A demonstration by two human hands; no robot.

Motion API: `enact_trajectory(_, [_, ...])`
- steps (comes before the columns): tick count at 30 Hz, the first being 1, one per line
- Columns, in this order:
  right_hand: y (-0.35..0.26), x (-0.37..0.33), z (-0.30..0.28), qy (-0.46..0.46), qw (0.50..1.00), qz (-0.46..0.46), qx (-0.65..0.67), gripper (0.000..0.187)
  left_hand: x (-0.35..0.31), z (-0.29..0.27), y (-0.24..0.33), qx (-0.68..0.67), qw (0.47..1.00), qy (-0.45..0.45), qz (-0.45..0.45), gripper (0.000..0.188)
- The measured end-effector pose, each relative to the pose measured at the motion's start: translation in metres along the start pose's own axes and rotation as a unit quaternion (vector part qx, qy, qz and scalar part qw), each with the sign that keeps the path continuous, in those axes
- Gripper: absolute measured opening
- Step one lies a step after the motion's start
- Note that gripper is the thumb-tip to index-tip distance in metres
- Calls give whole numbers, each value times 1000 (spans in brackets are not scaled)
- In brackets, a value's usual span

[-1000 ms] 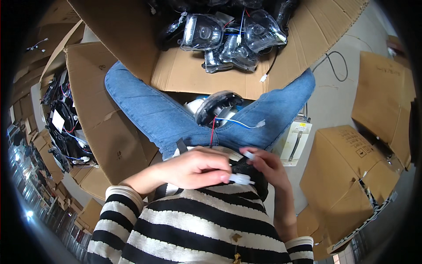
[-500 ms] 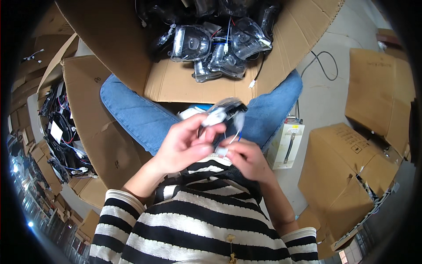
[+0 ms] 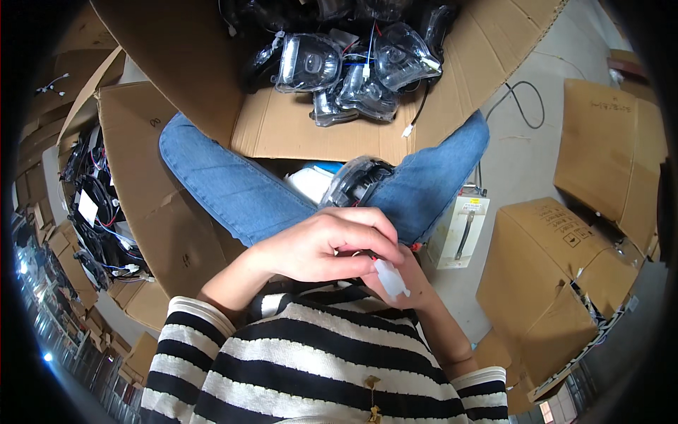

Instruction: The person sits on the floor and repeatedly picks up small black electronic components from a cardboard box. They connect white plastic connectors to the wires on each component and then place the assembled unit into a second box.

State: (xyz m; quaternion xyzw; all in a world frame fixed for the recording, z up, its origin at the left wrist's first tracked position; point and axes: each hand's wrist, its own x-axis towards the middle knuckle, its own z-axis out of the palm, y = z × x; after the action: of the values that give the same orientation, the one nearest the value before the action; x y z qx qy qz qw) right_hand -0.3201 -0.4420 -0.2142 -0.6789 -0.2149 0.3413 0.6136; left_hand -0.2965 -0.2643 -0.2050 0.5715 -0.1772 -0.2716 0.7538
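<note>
My left hand (image 3: 328, 247) is closed, thumb and forefinger pinching a white plastic connector (image 3: 390, 280) with a bit of red beside it. My right hand (image 3: 408, 288) lies behind and under the left, its fingers mostly hidden. Just beyond both hands, between my knees, is a lamp (image 3: 357, 182) with a clear, bulging cover and dark body. Which hand supports this lamp, if either, I cannot tell. Farther off, an open cardboard box (image 3: 296, 138) holds several similar lamps (image 3: 308, 63) with wires and white plugs.
At the left, another box (image 3: 145, 127) stands beside dark wire harnesses (image 3: 106, 201). A pale metal-like case with a handle (image 3: 460, 233) is right of my knee. Brown cartons (image 3: 540, 275) stand farther right, and a grey cable (image 3: 542, 113) loops on the floor.
My left hand has moved right and turned palm down, now over the right hand. The white connector has come up into its pinch. The lamp now sits beyond the hands.
</note>
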Motion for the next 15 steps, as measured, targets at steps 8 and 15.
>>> enact_trajectory(8, [-25, -20, -28, 60, 998, 9, 6, 18, -11, 2, 1, -139, 987, 22, -74, 13])
enact_trajectory(15, [-51, -21, -43, 64, 997, -27, -18, 11, -13, -2, 6, -146, 979, -35, -139, 12])
